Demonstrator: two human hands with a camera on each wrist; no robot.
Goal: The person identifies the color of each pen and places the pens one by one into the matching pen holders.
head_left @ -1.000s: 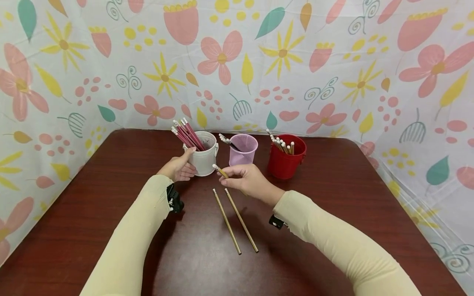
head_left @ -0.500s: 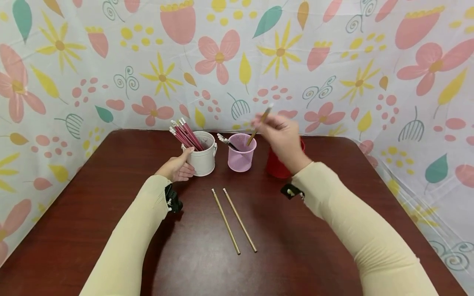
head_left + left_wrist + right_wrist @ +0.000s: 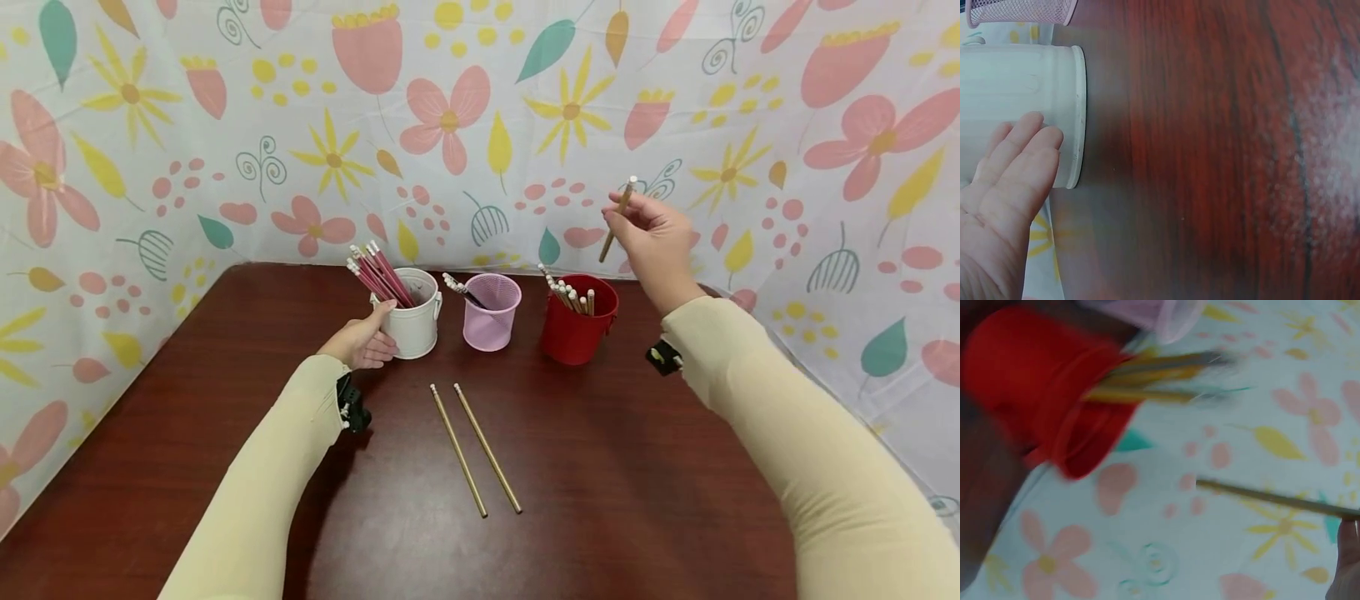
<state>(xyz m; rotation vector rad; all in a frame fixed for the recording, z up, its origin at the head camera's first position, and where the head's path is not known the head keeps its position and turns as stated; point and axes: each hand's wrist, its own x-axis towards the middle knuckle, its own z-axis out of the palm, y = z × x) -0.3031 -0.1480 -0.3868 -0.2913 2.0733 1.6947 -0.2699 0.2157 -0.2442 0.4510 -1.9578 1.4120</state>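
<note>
High above the right rear of the table in the head view, my right hand (image 3: 656, 246) pinches a gold pencil (image 3: 618, 218), white eraser end up. The pencil's lower end points down, up and to the right of the red bucket (image 3: 573, 337), which holds several gold pencils (image 3: 573, 296). My left hand (image 3: 363, 340) rests against the side of the white bucket (image 3: 416, 331), its thumb at the rim; the left wrist view shows the fingers (image 3: 1022, 147) straight along the wall. Pink pencils (image 3: 378, 275) lean in that bucket. Two gold pencils (image 3: 459, 450) lie on the table.
Between the buckets stands a lilac mesh cup (image 3: 489, 321) with several dark-shafted pencils (image 3: 463, 287) leaning in it. The dark wooden table (image 3: 600, 500) ends at a floral cloth (image 3: 450, 200) behind it.
My right hand has carried the gold pencil from near the white bucket up and to the right, past the lilac cup and over the red bucket. The left hand has stayed at the white bucket.
</note>
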